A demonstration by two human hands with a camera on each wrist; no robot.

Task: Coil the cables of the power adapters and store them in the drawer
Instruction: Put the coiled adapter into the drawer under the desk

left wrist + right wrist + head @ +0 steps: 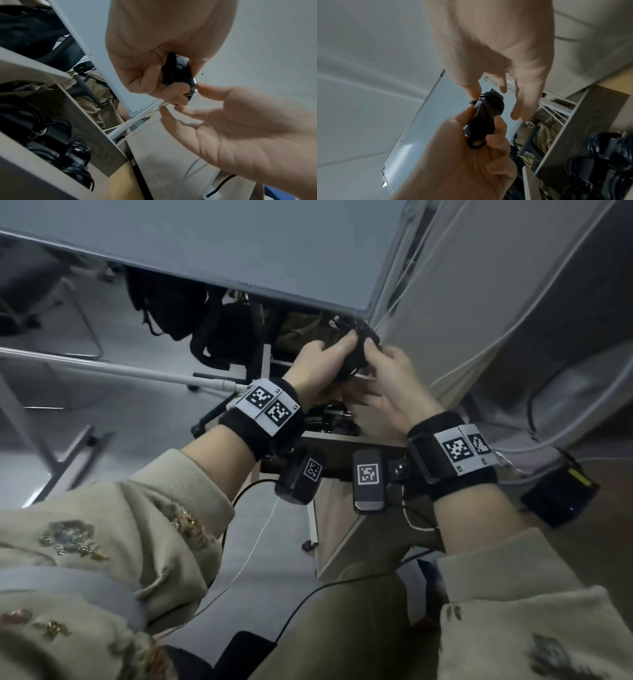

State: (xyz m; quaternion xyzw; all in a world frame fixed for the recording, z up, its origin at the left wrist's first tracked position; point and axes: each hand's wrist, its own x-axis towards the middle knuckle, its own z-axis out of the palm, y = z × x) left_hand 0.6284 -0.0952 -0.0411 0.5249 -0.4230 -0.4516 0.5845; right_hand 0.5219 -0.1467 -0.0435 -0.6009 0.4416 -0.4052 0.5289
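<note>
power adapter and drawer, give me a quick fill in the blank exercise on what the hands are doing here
1. The black power adapter with its cable wound round it is gripped by the ____ hand.
2. The right hand has its fingers ____, near the adapter.
3. The drawer below the hands stands ____.
4. The adapters already lying in the drawer are ____ in colour.

Missing words: left; spread; open; black

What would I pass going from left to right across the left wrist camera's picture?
Open drawer holding coiled black cables → left hand gripping the black power adapter → right hand, fingers extended toward the adapter.
</note>
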